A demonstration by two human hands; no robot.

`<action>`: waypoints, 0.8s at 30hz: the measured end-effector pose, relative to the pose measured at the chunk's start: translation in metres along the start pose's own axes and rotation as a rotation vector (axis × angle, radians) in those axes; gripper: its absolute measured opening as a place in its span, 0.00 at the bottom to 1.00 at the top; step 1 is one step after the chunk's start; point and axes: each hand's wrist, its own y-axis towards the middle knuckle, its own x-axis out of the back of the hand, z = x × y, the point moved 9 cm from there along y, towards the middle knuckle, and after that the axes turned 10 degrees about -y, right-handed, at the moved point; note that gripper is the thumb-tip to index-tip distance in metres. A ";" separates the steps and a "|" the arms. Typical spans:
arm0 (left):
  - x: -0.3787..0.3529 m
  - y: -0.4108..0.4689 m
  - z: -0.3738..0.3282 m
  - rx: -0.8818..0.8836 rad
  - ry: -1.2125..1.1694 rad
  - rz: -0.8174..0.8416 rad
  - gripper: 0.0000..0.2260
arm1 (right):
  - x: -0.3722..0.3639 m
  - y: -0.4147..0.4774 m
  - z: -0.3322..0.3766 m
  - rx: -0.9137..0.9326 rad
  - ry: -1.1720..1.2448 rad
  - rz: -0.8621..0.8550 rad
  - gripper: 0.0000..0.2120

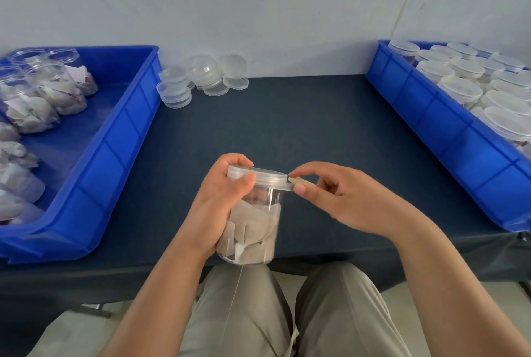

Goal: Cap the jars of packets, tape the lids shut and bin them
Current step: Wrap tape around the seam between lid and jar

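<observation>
**Left of table:** an open blue plastic bin (115, 155), stocked with clear uncapped jars of pale packets (46, 92). It was judged to be the supply awaiting lids, set within easy reach.

**Rear of the dark blue table (287, 121), just beside that bin:** loose clear round plastic lids (201, 75), some stacked and some leaned against the wall. They were evidently staged there for capping.

**Centre, above the near table edge:** a clear cylindrical plastic jar of beige packets (253, 230), held off the table. Its clear round lid (258, 175) was already seated. The left hand (221, 204) was wrapped round the body, its grip closed on the jar and the thumb laid against the lid rim. This was presumably so that jar and lid were steadied against the pull of taping.

**Just right of the lid:** a short strip of tan tape (300, 181). One end appeared to meet the lid's edge; the other was pinched in the grip of the right hand (347, 198), between thumb and forefinger. Taping was judged to be in hand, and binning not yet done.

**Right of table:** a second blue plastic bin (431, 127), filled with capped jars (459, 89) stood upright and close together. It was taken as the destination for the held jar.
</observation>
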 end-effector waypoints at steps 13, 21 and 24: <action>-0.008 0.000 0.006 0.091 -0.043 0.175 0.32 | -0.005 -0.003 0.019 0.083 0.078 0.064 0.26; 0.000 0.000 -0.013 0.039 0.238 0.029 0.27 | -0.004 -0.011 0.015 0.008 0.101 -0.145 0.28; -0.004 -0.004 -0.015 0.025 0.402 -0.054 0.28 | -0.005 -0.013 0.013 -0.056 0.073 -0.225 0.29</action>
